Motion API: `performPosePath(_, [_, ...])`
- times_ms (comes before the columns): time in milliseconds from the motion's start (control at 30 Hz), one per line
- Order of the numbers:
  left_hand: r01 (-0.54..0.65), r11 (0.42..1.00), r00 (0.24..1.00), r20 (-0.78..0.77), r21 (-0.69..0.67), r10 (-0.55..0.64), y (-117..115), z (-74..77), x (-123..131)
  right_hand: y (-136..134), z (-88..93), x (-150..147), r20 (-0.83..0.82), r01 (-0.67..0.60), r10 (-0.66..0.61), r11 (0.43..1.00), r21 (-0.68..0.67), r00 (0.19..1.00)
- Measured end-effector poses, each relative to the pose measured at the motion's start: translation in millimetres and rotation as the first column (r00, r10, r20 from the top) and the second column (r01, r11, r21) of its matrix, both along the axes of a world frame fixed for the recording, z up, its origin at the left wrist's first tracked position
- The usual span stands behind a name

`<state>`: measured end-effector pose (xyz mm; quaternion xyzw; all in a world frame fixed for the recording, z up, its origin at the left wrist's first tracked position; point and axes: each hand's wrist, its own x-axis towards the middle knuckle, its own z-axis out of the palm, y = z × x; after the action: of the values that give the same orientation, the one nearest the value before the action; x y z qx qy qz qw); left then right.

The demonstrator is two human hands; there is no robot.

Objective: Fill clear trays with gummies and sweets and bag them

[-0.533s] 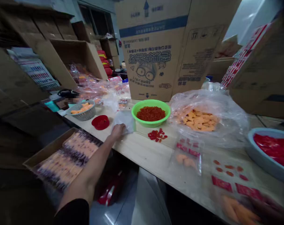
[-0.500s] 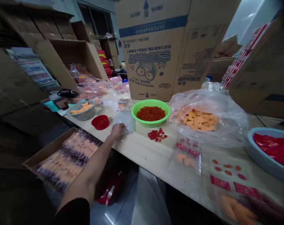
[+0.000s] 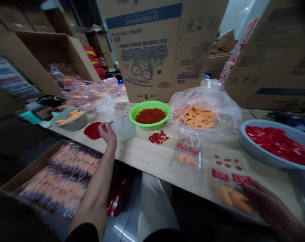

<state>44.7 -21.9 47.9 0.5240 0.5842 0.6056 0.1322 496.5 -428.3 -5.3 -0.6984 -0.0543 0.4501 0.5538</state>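
Note:
My left hand (image 3: pixel 107 131) is stretched out to the left part of the wooden table (image 3: pixel 152 158), fingers pinched on the edge of a clear plastic bag (image 3: pixel 123 126) lifted a little off the table. A small red dish (image 3: pixel 92 130) lies just left of that hand. My right hand (image 3: pixel 264 205) rests at the near right edge, fingers lying on a filled clear packet (image 3: pixel 230 190) with orange pieces and red labels. Another filled packet (image 3: pixel 186 154) lies between the hands. A green bowl (image 3: pixel 149 115) of red bits stands behind, with a few loose red bits (image 3: pixel 158 137) in front.
A big clear bag of orange snacks (image 3: pixel 200 116) sits mid-table, a grey-blue basin of red sachets (image 3: pixel 275 143) at the right, a grey basket (image 3: pixel 70 119) at the left. A carton of packed packets (image 3: pixel 56 174) is low on the left. Large cardboard boxes (image 3: pixel 152 47) stand behind.
My left hand has risen from the table, pinching the clear bag up. My right hand has come into view on the near packet. The camera has shifted right.

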Motion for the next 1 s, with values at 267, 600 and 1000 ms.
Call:
performPosePath(267, [0.666,0.64,0.727,-0.522,0.383,-0.445,-171.2,19.0,204.7,-27.3,15.9,28.6,-0.14,0.228,-0.196,0.937,0.266,0.971])
performPosePath(600, [0.773,0.098,-0.236,-0.428,-0.627,-0.873,-296.2,-50.6,337.9,-116.6,48.4,59.0,-0.077,0.469,-0.473,0.816,0.337,0.878])
performPosePath(1000, [0.732,-0.098,-0.463,-0.387,-0.674,-0.797,-266.8,-28.6,354.1,-120.9,52.9,30.2,-0.124,0.326,-0.302,0.862,0.389,0.945])
